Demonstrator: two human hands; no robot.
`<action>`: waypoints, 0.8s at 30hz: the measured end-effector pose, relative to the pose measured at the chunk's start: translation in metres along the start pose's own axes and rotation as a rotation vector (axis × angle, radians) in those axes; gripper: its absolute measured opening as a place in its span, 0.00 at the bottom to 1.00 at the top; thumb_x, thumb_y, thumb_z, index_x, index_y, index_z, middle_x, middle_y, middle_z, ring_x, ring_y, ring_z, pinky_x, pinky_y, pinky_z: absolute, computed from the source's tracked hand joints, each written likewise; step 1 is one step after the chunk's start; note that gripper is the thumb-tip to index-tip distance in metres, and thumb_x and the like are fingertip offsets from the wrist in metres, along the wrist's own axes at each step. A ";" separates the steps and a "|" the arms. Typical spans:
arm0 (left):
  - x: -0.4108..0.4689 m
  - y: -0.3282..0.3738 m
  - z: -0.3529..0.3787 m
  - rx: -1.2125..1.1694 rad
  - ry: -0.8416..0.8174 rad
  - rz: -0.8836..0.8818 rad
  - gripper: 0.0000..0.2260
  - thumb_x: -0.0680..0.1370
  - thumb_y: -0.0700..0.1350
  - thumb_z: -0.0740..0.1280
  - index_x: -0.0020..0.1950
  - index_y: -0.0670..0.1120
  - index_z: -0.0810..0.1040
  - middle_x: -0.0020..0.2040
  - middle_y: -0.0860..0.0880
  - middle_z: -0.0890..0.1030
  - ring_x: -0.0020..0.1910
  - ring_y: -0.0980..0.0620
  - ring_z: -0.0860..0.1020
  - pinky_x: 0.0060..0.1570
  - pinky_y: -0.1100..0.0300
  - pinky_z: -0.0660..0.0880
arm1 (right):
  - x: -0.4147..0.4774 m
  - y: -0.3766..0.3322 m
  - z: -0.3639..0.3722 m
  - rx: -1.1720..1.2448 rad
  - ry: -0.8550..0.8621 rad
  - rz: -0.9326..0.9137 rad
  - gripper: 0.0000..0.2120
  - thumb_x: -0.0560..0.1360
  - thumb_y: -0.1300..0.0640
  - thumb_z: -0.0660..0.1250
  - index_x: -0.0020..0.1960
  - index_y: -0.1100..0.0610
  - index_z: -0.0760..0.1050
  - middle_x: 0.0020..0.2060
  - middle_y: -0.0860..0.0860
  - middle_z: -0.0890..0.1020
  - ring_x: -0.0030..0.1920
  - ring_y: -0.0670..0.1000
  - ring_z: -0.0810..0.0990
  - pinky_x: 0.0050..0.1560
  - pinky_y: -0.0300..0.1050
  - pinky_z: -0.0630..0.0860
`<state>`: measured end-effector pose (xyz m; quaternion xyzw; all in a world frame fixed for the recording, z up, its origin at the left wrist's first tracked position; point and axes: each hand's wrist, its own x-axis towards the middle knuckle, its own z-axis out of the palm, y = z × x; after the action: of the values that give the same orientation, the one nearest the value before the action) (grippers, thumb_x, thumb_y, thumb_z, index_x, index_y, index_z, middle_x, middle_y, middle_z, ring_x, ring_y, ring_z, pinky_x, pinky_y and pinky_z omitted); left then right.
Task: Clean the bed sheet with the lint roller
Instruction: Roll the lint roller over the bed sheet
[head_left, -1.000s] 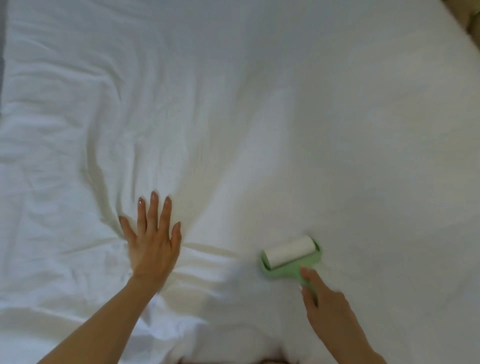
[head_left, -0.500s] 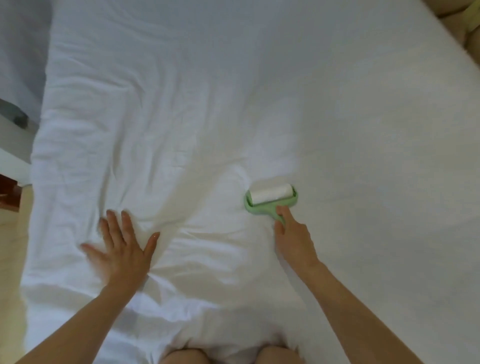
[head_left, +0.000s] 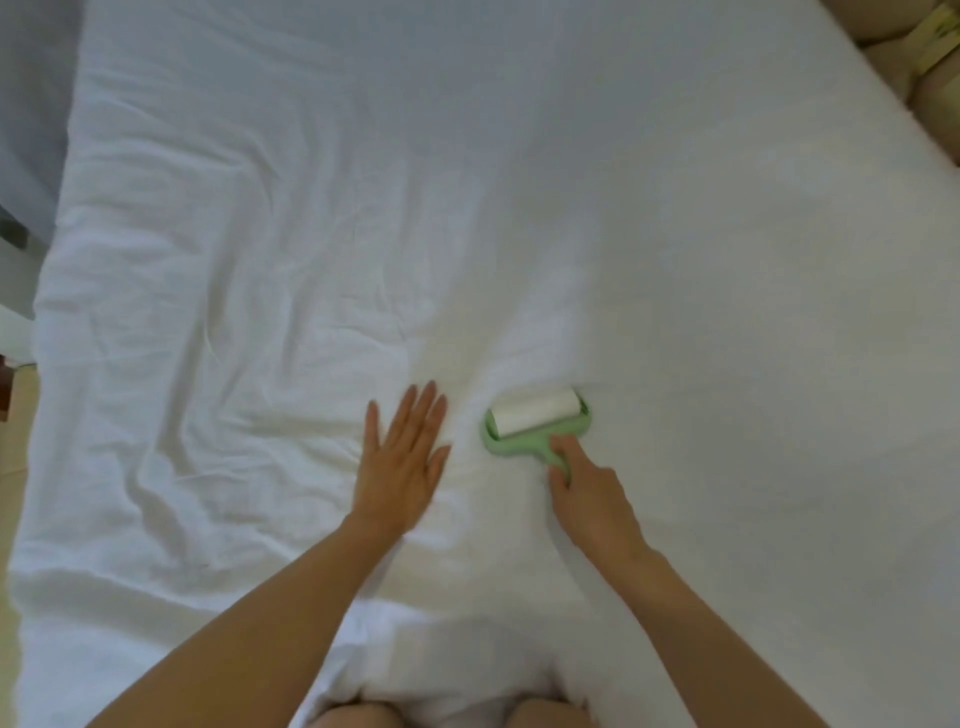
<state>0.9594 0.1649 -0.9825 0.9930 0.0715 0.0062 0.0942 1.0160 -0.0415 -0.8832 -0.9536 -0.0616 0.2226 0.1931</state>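
A white bed sheet (head_left: 519, 208) covers the whole bed, wrinkled on its left half and smoother on the right. A lint roller (head_left: 537, 423) with a white roll and a pale green frame lies on the sheet near the middle. My right hand (head_left: 589, 496) grips its green handle from below, index finger stretched along the stem. My left hand (head_left: 402, 467) presses flat on the sheet just left of the roller, fingers straight and close together.
The bed's left edge (head_left: 36, 415) drops to a wooden floor (head_left: 10, 493). A beige cushion or pillow (head_left: 914, 67) sits past the bed's far right corner. My knees (head_left: 447, 714) show at the bottom edge.
My left hand has moved right, from the wrinkled left part to a spot beside the roller. The roller has rolled across the sheet in my right hand.
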 end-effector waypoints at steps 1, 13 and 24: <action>-0.007 -0.013 0.001 0.033 0.004 -0.050 0.26 0.83 0.54 0.46 0.77 0.44 0.60 0.78 0.46 0.59 0.76 0.47 0.59 0.72 0.38 0.54 | 0.017 -0.012 -0.005 0.015 -0.001 -0.009 0.20 0.81 0.54 0.55 0.72 0.50 0.63 0.51 0.62 0.80 0.51 0.61 0.78 0.51 0.50 0.75; -0.028 -0.104 -0.022 0.043 0.025 -0.650 0.28 0.83 0.52 0.46 0.78 0.38 0.49 0.80 0.43 0.49 0.78 0.44 0.48 0.71 0.31 0.44 | 0.052 -0.070 -0.012 0.004 0.028 -0.236 0.16 0.82 0.54 0.53 0.69 0.50 0.64 0.47 0.59 0.80 0.49 0.60 0.78 0.40 0.47 0.65; 0.140 0.015 -0.015 0.010 -0.035 0.262 0.25 0.82 0.55 0.48 0.73 0.46 0.70 0.73 0.46 0.69 0.72 0.43 0.67 0.66 0.30 0.62 | -0.070 0.028 0.032 -0.023 0.022 0.008 0.26 0.77 0.50 0.63 0.68 0.29 0.59 0.20 0.47 0.66 0.20 0.46 0.64 0.24 0.37 0.62</action>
<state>1.0992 0.1734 -0.9648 0.9942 -0.0603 0.0008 0.0887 0.9405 -0.0706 -0.8926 -0.9585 -0.0581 0.2121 0.1817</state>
